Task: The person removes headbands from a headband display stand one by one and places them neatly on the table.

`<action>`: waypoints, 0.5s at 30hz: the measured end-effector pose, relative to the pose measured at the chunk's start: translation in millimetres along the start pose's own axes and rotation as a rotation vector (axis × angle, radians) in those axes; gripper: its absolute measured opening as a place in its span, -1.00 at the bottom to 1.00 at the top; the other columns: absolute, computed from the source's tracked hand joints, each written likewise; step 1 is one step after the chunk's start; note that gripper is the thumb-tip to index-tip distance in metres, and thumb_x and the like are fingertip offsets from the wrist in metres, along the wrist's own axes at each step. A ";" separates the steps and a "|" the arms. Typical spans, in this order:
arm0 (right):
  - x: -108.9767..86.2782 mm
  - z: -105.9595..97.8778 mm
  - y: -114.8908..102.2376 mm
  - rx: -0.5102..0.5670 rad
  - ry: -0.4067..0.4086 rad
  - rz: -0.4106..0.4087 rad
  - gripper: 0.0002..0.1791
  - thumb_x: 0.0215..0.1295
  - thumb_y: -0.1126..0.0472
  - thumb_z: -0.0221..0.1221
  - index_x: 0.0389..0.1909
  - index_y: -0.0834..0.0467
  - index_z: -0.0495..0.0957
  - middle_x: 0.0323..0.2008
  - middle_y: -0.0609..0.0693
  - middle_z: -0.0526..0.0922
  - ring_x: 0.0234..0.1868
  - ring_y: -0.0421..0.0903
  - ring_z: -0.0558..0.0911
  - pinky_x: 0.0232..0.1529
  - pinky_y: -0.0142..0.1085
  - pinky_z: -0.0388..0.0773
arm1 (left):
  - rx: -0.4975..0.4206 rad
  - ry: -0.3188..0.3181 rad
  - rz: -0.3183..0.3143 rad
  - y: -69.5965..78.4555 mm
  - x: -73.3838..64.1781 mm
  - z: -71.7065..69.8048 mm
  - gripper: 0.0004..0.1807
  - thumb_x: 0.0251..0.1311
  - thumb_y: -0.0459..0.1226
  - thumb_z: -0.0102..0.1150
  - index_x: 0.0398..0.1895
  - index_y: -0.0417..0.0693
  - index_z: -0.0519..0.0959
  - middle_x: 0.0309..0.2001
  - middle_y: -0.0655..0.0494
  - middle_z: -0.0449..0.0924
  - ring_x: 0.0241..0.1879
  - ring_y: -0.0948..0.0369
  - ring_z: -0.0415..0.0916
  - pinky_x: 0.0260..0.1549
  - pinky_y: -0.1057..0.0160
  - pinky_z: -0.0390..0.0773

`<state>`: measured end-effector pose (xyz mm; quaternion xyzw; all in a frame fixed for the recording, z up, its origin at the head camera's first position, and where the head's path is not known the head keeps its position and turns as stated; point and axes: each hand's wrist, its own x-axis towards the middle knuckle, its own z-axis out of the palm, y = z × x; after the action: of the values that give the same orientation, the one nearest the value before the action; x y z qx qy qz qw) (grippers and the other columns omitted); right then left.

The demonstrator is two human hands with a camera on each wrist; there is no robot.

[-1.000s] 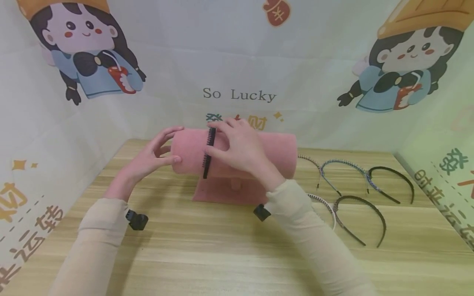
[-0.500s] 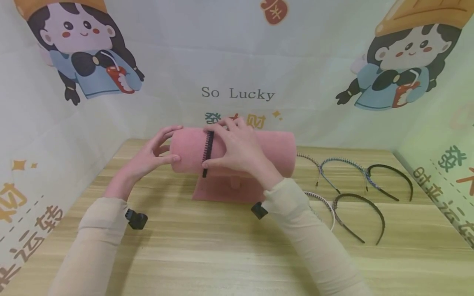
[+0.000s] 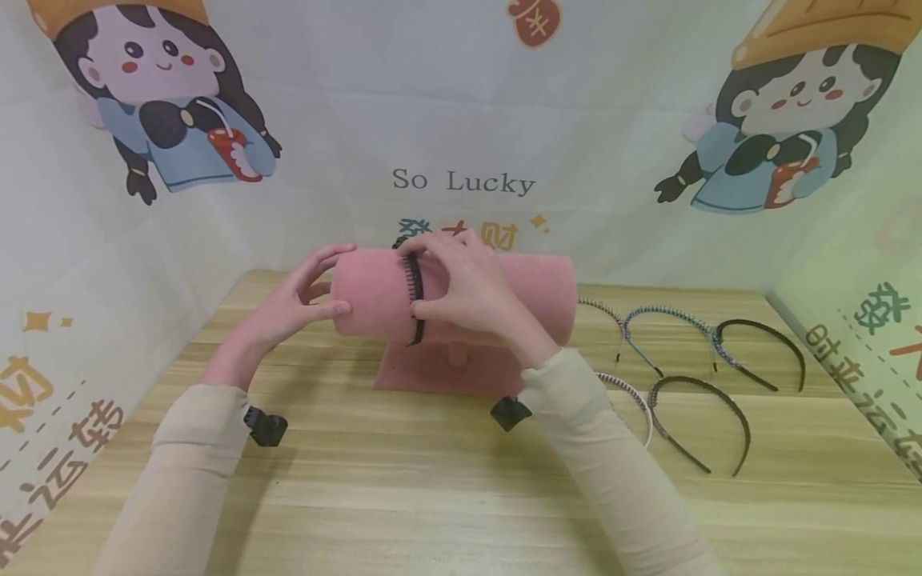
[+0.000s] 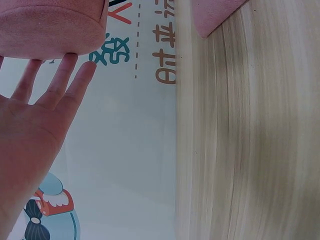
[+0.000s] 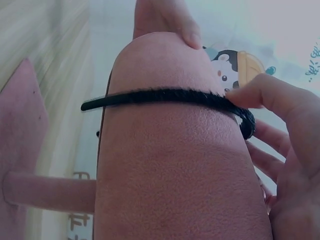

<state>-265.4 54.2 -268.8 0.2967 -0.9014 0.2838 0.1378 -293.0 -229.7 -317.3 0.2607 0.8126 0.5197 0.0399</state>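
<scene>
A pink plush-covered roll [image 3: 374, 296] lies level on its stand, whose base [image 3: 432, 372] rests on the table. Round the roll sits a black toothed headband [image 3: 416, 288], left of the middle. My right hand [image 3: 468, 284] holds this headband, thumb on its front and fingers over the top; in the right wrist view the thumb [image 5: 250, 94] presses near the headband's curved upper part, and one tip [image 5: 90, 105] juts past the roll. The left hand [image 3: 288, 308] holds the roll's left end, thumb in front and fingers behind, as the left wrist view partly shows.
Several thin headbands lie on the table [image 3: 374, 496] to the right: a blue one [image 3: 670, 312], a black one [image 3: 778, 332], a white one [image 3: 627, 384] and a dark one [image 3: 720, 390]. Printed cloth [image 3: 461, 120] walls in the table's back and sides.
The black headband has shifted slightly right and now bows along the roll, with its far part showing above the back. My right hand moved with it; the left hand stays put.
</scene>
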 end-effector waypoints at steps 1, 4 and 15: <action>-0.3 -0.4 0.5 0.023 0.003 0.006 -0.37 -0.01 0.08 0.43 0.14 -0.23 0.47 0.14 -0.27 0.56 0.06 -0.14 0.32 0.13 -0.15 0.33 | 0.000 0.000 -0.002 0.1 0.0 0.1 -0.18 0.33 -0.34 0.16 0.54 0.34 0.04 0.57 0.03 -0.03 0.39 -0.15 0.23 0.09 0.08 0.52; -0.8 -1.7 1.8 0.059 -0.001 0.017 -0.38 0.01 0.15 0.38 0.16 -0.19 0.46 0.12 -0.21 0.56 0.10 -0.14 0.36 0.18 -0.14 0.33 | -0.004 -0.006 -0.002 0.1 0.3 0.2 -0.18 0.33 -0.35 0.16 0.55 0.30 0.03 0.58 0.03 -0.04 0.39 -0.16 0.22 0.07 0.12 0.54; -3.0 -5.8 4.5 0.265 -0.031 0.046 -0.45 0.03 0.31 0.34 0.08 -0.07 0.49 -0.08 -0.11 0.52 -0.02 -0.14 0.41 0.08 -0.25 0.39 | -0.009 0.005 -0.025 0.1 0.0 -0.6 -0.18 0.32 -0.34 0.19 0.53 0.34 0.05 0.57 0.09 -0.03 0.40 -0.12 0.24 0.13 -0.06 0.50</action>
<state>-265.4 62.0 -267.4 0.2960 -0.8646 0.3986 0.0770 -293.1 -230.2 -317.0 0.2490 0.8136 0.5235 0.0457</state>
